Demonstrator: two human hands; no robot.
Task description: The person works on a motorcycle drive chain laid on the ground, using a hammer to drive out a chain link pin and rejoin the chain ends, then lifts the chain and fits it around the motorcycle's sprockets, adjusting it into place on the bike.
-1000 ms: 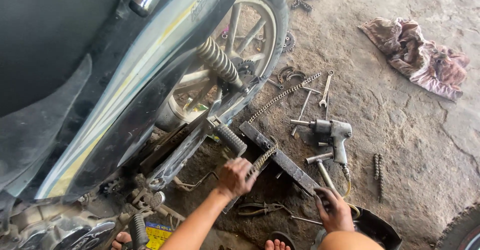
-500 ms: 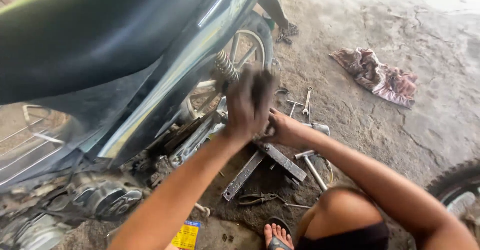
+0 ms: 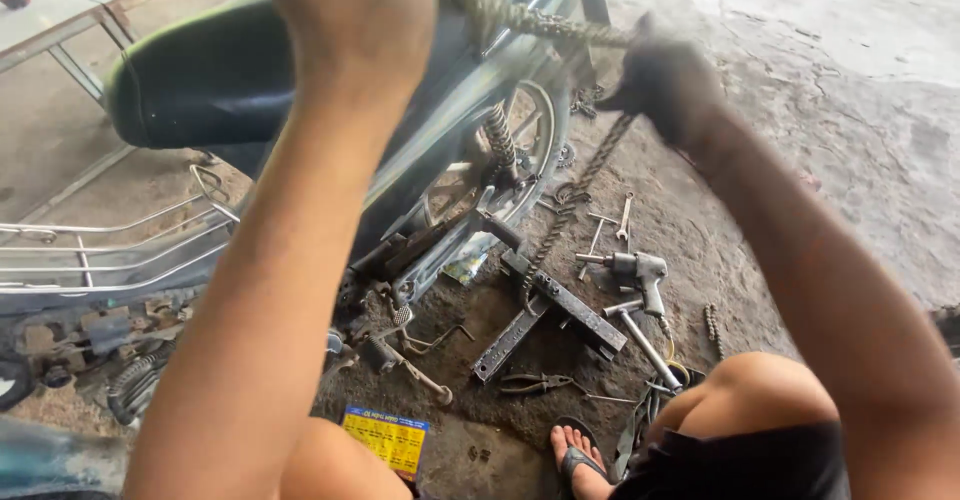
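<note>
Greasy drive chain is off the motorbike, gripped taut between left hand and right hand; refitting remains.

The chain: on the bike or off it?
Off. The chain is held up between the left hand and right hand, its loose end hanging toward the floor beside the rear wheel.

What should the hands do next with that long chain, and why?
Probably lift it a little higher. Both hands, left hand and right hand, hold the chain stretched up, but its free end hangs low near the tools on the floor.
</note>
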